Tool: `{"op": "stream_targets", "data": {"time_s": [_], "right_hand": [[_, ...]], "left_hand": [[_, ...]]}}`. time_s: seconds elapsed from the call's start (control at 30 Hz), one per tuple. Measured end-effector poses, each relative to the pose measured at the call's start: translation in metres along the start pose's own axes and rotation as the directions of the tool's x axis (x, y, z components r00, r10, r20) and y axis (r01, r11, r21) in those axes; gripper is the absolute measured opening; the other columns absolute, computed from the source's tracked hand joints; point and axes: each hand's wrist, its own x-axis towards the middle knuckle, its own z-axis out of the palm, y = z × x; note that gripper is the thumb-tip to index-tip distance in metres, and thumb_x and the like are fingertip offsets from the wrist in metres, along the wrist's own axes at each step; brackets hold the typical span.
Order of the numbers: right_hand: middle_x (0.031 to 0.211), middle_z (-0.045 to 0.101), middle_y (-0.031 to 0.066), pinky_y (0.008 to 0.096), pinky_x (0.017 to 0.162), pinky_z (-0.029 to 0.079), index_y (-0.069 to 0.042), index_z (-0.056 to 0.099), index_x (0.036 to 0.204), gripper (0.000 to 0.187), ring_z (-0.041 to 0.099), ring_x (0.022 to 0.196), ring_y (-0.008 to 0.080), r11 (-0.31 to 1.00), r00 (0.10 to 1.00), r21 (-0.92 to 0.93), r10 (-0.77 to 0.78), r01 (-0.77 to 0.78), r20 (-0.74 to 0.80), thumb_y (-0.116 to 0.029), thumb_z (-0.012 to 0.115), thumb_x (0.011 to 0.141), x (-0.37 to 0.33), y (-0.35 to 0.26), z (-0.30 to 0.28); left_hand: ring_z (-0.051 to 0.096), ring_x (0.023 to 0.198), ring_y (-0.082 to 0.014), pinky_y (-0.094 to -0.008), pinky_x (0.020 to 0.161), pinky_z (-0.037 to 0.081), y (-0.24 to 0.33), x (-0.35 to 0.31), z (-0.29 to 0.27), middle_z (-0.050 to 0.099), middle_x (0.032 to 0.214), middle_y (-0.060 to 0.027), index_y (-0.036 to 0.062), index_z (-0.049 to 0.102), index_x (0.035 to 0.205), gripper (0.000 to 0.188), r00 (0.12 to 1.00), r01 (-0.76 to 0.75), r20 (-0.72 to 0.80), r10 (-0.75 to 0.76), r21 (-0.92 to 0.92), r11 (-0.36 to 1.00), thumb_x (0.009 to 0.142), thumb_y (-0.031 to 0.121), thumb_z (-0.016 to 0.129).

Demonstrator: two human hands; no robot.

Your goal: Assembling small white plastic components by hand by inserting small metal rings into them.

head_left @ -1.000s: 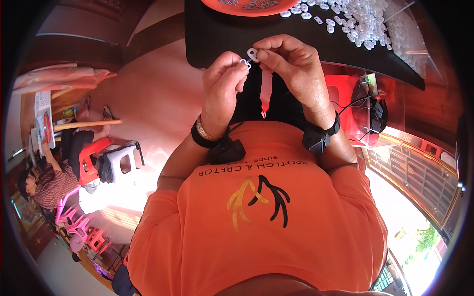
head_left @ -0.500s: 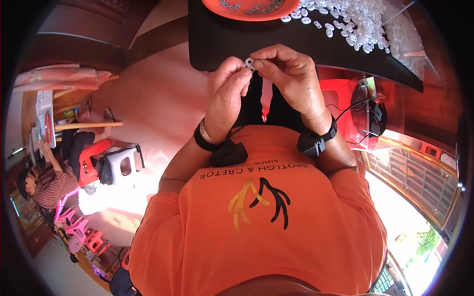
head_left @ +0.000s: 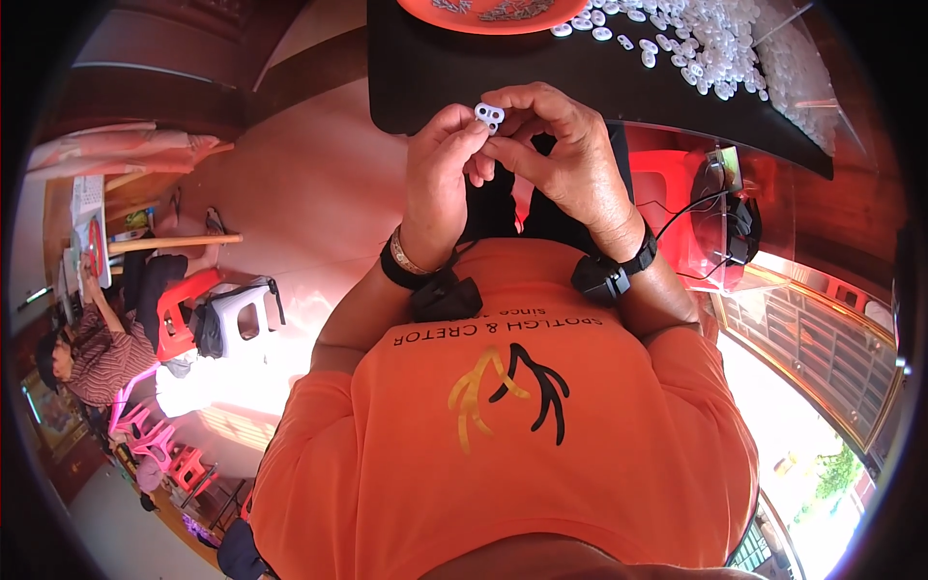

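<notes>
A small white oval plastic piece with two holes (head_left: 490,113) is pinched in my left hand (head_left: 446,164), the thumb pressing on its lower part. My right hand (head_left: 561,145) is close beside it, forefinger at the piece's upper edge. Its thumb lies lower, near my left fingertips, with a gap between thumb and forefinger. Behind the piece the other right fingers are partly hidden. Both hands are just off the near edge of a black table (head_left: 435,72).
An orange-red plate (head_left: 493,23) with small grey metal parts sits on the table. To its right spreads a heap of white plastic pieces (head_left: 701,48). Red stools (head_left: 667,184) stand below the table. Far left, another person (head_left: 106,358) sits working.
The white piece now shows its two-holed face more fully. My right thumb has moved down off the piece, away from the forefinger. My left hand keeps its pinch.
</notes>
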Motion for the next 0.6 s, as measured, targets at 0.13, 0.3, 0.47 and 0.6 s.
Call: {"op": "stream_targets", "data": {"time_s": [0.13, 0.3, 0.47, 0.6], "right_hand": [[0.087, 0.064, 0.0082, 0.0241, 0.065, 0.054, -0.001, 0.063, 0.103, 0.032, 0.066, 0.073, 0.0144, 0.998, 0.999, -0.037, -0.054, 0.054, 0.004, -0.002, 0.073, 0.072, 0.0000, 0.0017, -0.0023], [0.088, 0.065, 0.0083, 0.0250, 0.065, 0.054, -0.001, 0.064, 0.103, 0.033, 0.066, 0.075, 0.0152, 0.996, 0.996, -0.046, -0.080, 0.081, 0.030, -0.002, 0.073, 0.072, -0.0003, 0.0022, -0.0036], [0.090, 0.066, 0.0089, 0.0263, 0.066, 0.055, -0.002, 0.064, 0.102, 0.033, 0.067, 0.074, 0.0179, 0.992, 0.995, -0.076, -0.103, 0.102, -0.005, -0.004, 0.075, 0.071, -0.0003, 0.0019, -0.0005], [0.091, 0.066, 0.0089, 0.0266, 0.066, 0.055, -0.002, 0.064, 0.102, 0.034, 0.067, 0.074, 0.0195, 0.987, 0.994, -0.131, -0.103, 0.097, -0.037, -0.005, 0.076, 0.070, -0.0013, 0.0038, 0.0013]], "left_hand": [[0.049, 0.057, -0.0060, -0.0197, 0.053, 0.037, 0.0011, 0.0005, 0.0010, 0.054, 0.066, -0.0006, 0.0018, 0.056, 0.082, 0.022, 1.000, -0.008, 0.009, 0.009, -0.018, 1.000, 0.090, 0.021, 0.049], [0.049, 0.059, -0.0087, -0.0220, 0.056, 0.037, 0.0019, 0.0006, 0.0026, 0.053, 0.066, -0.0015, 0.0026, 0.056, 0.084, 0.023, 1.000, -0.001, -0.004, 0.001, -0.016, 1.000, 0.090, 0.024, 0.049], [0.049, 0.058, -0.0077, -0.0211, 0.055, 0.037, -0.0006, 0.0012, 0.0024, 0.054, 0.067, -0.0012, 0.0014, 0.058, 0.084, 0.024, 1.000, -0.025, -0.009, 0.025, 0.007, 1.000, 0.091, 0.024, 0.050], [0.048, 0.057, -0.0068, -0.0204, 0.053, 0.037, -0.0017, 0.0010, 0.0038, 0.054, 0.067, -0.0009, 0.0005, 0.058, 0.083, 0.024, 0.998, -0.055, -0.023, 0.056, 0.053, 0.997, 0.091, 0.023, 0.051]]}}
